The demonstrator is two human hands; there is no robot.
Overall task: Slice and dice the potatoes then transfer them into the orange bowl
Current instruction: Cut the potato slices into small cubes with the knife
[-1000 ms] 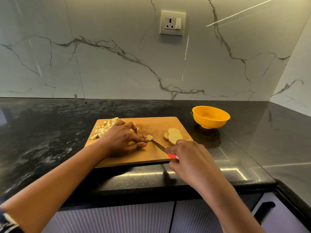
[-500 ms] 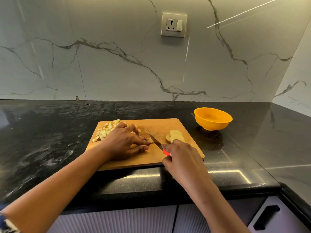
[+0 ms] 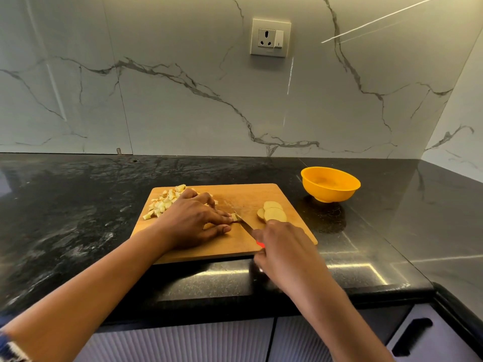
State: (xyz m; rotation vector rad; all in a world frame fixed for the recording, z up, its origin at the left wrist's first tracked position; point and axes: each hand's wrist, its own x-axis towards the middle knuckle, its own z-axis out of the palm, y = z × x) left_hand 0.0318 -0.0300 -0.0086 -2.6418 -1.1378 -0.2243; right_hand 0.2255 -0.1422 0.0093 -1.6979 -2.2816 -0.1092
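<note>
A wooden cutting board (image 3: 251, 197) lies on the black counter. Diced potato pieces (image 3: 163, 202) are heaped at its far left corner. Round potato slices (image 3: 273, 212) lie at its right side. My left hand (image 3: 193, 220) presses down on potato strips (image 3: 234, 217) at the board's middle, fingers curled over them. My right hand (image 3: 285, 254) grips a knife (image 3: 245, 226) by its red handle, the blade angled against the pieces at my left fingertips. The orange bowl (image 3: 330, 184) stands empty on the counter to the right of the board.
The black stone counter (image 3: 78, 205) runs to a marble wall with a socket (image 3: 270, 37). The counter turns a corner at the right. Cabinet fronts with a dark handle (image 3: 410, 335) sit below the front edge.
The knife and my right hand have shifted slightly forward and left along the potato under my left fingers. The camera moved a little; the slices and bowl stayed put.
</note>
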